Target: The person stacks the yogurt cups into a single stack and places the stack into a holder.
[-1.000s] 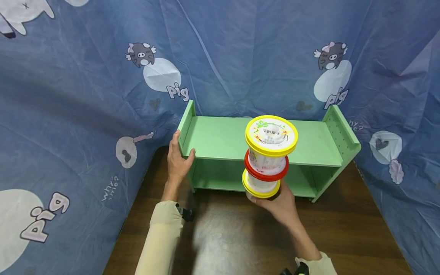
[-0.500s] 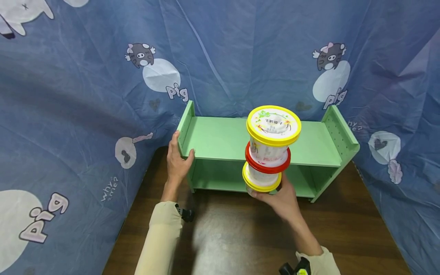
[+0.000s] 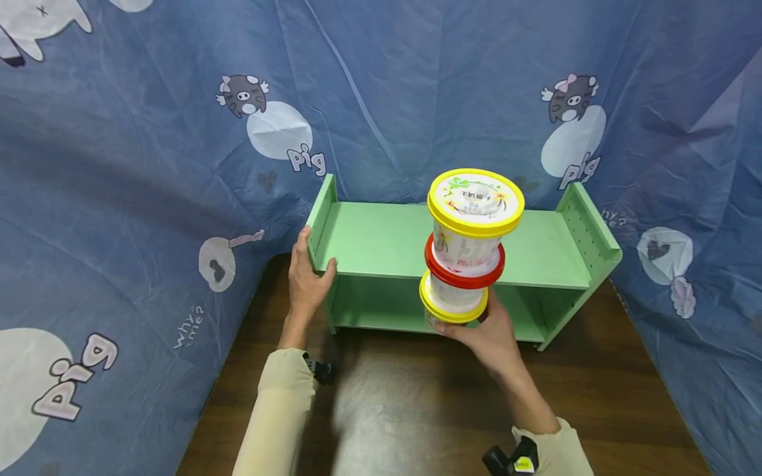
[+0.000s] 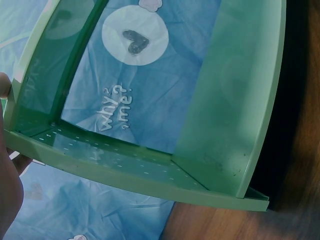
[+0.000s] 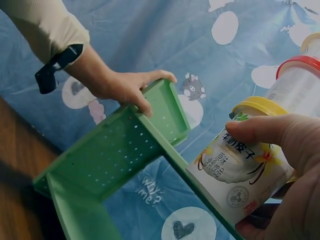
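A small green shelf (image 3: 381,238) stands on a dark wooden table (image 3: 417,410) against the blue cloth. My left hand (image 3: 306,281) grips its left side panel, thumb inside and fingers outside; the right wrist view shows that hand (image 5: 122,87) on the panel's top edge. My right hand (image 3: 485,340) holds the bottom tub (image 3: 454,305) of a stack of three tubs in the air, in front of the top board's front edge. The middle tub (image 3: 465,263) has a red lid and the top tub (image 3: 476,201) a yellow one. My thumb lies across the bottom tub's label (image 5: 235,167).
Blue cloth (image 3: 149,165) printed with pigs walls in the table at the back and on both sides. The shelf's top board and lower compartment (image 3: 381,304) hold nothing visible. In the left wrist view the shelf's side panel (image 4: 225,100) fills the frame.
My right hand has lifted the stack of tubs upward and slightly toward the shelf. The left hand has stayed on the side panel.
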The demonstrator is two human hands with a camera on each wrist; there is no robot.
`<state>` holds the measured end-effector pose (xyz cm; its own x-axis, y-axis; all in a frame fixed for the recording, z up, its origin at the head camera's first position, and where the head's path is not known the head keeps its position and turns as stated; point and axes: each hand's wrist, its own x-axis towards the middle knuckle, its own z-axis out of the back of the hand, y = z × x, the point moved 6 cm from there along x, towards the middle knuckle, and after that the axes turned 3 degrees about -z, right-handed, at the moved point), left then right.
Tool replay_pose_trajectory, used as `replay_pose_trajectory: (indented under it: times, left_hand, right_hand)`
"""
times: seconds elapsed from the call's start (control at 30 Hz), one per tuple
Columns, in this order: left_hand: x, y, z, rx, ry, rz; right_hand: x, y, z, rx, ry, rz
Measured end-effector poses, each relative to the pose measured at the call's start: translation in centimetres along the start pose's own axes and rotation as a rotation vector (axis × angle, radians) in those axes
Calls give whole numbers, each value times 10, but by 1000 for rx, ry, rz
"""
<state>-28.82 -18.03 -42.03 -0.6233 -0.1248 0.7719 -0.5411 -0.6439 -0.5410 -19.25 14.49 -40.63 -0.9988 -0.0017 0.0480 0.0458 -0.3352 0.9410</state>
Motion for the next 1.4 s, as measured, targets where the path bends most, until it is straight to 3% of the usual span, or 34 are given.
replay_pose_trajectory:
  times: [1.13, 1.4]
  left_hand:
    - [-1, 1, 0, 6, 2, -11]
    - [-1, 2, -1, 2, 12, 17]
  right_hand:
    - [28, 12, 6, 46, 12, -39]
    - [37, 9, 6, 44, 12, -68]
